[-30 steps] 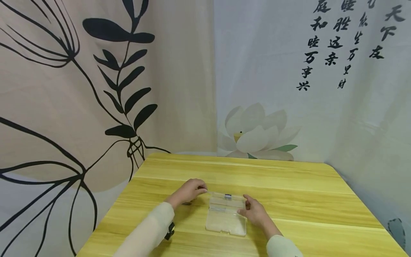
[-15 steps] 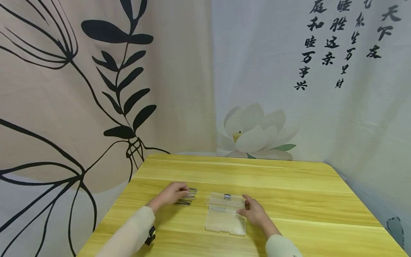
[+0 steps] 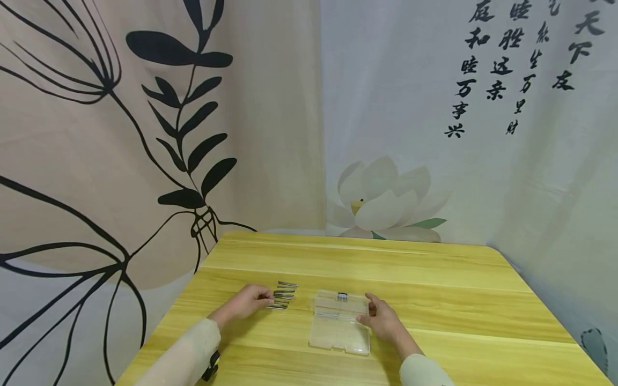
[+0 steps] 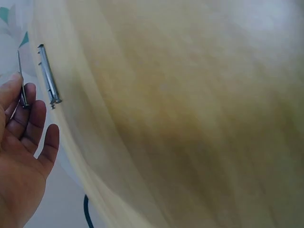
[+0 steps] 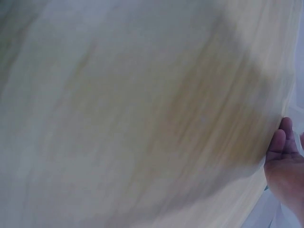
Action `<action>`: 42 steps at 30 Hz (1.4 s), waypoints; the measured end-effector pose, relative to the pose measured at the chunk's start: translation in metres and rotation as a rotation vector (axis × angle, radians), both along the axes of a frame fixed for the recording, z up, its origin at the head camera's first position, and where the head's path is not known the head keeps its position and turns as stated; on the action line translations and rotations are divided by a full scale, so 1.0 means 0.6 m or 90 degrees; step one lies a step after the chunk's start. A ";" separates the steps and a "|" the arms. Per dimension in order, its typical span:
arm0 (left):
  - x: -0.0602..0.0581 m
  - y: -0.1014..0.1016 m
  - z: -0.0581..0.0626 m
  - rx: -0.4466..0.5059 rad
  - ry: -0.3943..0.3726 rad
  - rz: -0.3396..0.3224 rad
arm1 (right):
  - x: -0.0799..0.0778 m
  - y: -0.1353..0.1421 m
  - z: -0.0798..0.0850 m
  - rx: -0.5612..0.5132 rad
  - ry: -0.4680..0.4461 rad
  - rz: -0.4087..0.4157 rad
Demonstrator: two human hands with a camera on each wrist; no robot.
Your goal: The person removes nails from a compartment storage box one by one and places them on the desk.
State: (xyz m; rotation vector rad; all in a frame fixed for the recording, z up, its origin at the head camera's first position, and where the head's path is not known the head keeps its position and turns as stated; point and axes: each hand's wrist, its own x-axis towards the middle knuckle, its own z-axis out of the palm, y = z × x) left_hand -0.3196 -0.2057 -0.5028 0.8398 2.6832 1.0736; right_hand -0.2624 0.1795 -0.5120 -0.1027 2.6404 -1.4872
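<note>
My left hand (image 3: 247,301) is at the left end of several nails (image 3: 285,295) lying in loose rows on the table. In the left wrist view, its thumb and index finger pinch one thin nail (image 4: 22,85), head down, while the other fingers stay loosely bent. More metal nails (image 4: 49,78) lie close together beside that hand. A clear plastic box (image 3: 340,335), lid opened flat, sits right of the nails. Gripping the box's right side is my right hand (image 3: 383,319), thumb near the hinge and fingers at the far corner. Thin slivers show inside the box near the hinge.
Everything lies on a yellow wood-grain table (image 3: 434,300) with rounded far corners. Behind it hangs a printed cloth (image 3: 270,134) with plants, a lotus and writing. A black strap (image 3: 211,367) is at the left sleeve.
My left hand has gone from the box's far left corner back leftward to the nails, which are now uncovered. The right hand and the box have stayed put.
</note>
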 end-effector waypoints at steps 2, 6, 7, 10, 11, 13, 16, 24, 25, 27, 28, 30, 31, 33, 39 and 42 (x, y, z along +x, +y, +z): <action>0.001 -0.001 -0.003 -0.002 -0.003 0.002 | 0.000 0.000 0.000 -0.001 -0.001 0.001; 0.003 0.000 -0.007 -0.015 0.003 0.001 | 0.000 0.001 0.000 -0.004 -0.003 0.001; 0.003 0.000 -0.009 -0.019 0.004 0.001 | 0.000 0.000 0.000 -0.005 -0.004 0.001; 0.003 0.001 -0.013 -0.021 0.007 0.000 | 0.001 0.000 0.001 -0.006 -0.005 -0.001; 0.003 0.001 -0.014 -0.023 0.009 0.001 | 0.000 0.000 0.001 -0.004 -0.005 -0.002; 0.003 0.002 -0.017 -0.024 0.009 0.003 | 0.000 0.000 0.000 -0.003 -0.004 -0.002; 0.004 0.004 -0.018 -0.026 0.019 0.001 | -0.001 0.000 -0.002 -0.005 -0.005 -0.004; 0.005 0.006 -0.019 -0.055 0.040 0.011 | -0.003 0.000 -0.007 -0.009 -0.004 -0.003; 0.004 0.006 -0.019 -0.059 0.048 0.012 | -0.003 0.000 -0.007 -0.009 -0.005 -0.005; 0.004 0.005 -0.019 -0.066 0.063 0.015 | -0.003 0.000 -0.007 -0.008 -0.006 -0.007; 0.004 0.005 -0.019 -0.069 0.070 0.015 | -0.004 0.000 -0.008 -0.004 -0.005 -0.006; 0.004 0.004 -0.018 -0.072 0.080 0.018 | -0.004 0.000 -0.008 0.000 -0.005 -0.006; 0.004 0.003 -0.017 -0.074 0.081 0.019 | -0.004 0.001 -0.008 0.001 -0.005 -0.006; 0.005 0.002 -0.016 -0.075 0.078 0.021 | -0.004 0.001 -0.008 0.000 -0.006 -0.008; 0.007 -0.002 -0.011 -0.061 0.074 0.021 | -0.005 0.001 -0.009 -0.003 -0.007 -0.006; 0.006 -0.001 -0.010 -0.057 0.066 0.027 | -0.007 0.002 -0.010 -0.004 -0.007 -0.005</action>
